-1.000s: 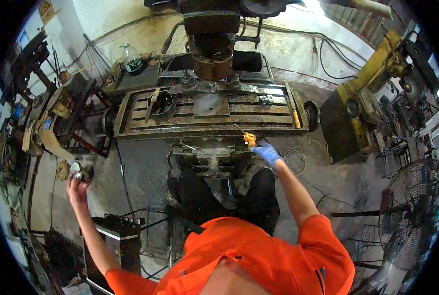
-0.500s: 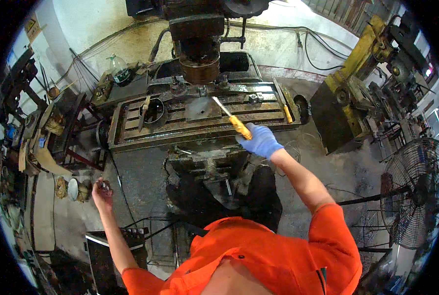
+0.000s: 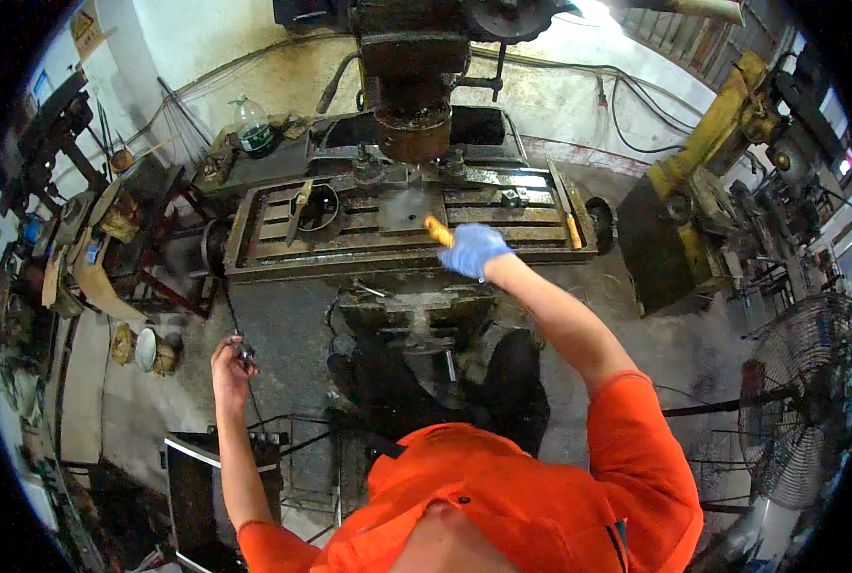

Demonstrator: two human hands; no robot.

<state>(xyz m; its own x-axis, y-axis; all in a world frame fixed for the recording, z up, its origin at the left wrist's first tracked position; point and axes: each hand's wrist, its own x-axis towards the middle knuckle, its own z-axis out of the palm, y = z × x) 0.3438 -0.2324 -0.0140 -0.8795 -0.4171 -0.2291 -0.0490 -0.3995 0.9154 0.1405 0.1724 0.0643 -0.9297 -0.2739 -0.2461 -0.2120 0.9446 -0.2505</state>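
My right hand (image 3: 476, 250), in a blue glove, is closed round the yellow handle (image 3: 436, 229) of what looks like a screwdriver. It hovers over the front of the slotted milling machine table (image 3: 349, 258). The handle sticks out toward a flat grey metal plate (image 3: 409, 206) under the machine's spindle head (image 3: 414, 134); the shaft is not clearly visible. My bare left hand (image 3: 229, 368) is off to the left, lower than the table, with its fingers curled round a small dark shiny piece (image 3: 245, 355) whose kind I cannot make out.
On the table lie a round dark ring (image 3: 319, 206), a small metal block (image 3: 513, 198) and a yellow-handled tool (image 3: 574, 229). A clear plastic bottle (image 3: 252, 127) stands behind at left. To the right are a yellow-and-dark machine (image 3: 679, 205) and a large fan (image 3: 796, 396).
My right hand has shifted slightly left and turned, so the shaft that pointed at the plate no longer shows. My left hand has come a little to the right. The view has shifted slightly.
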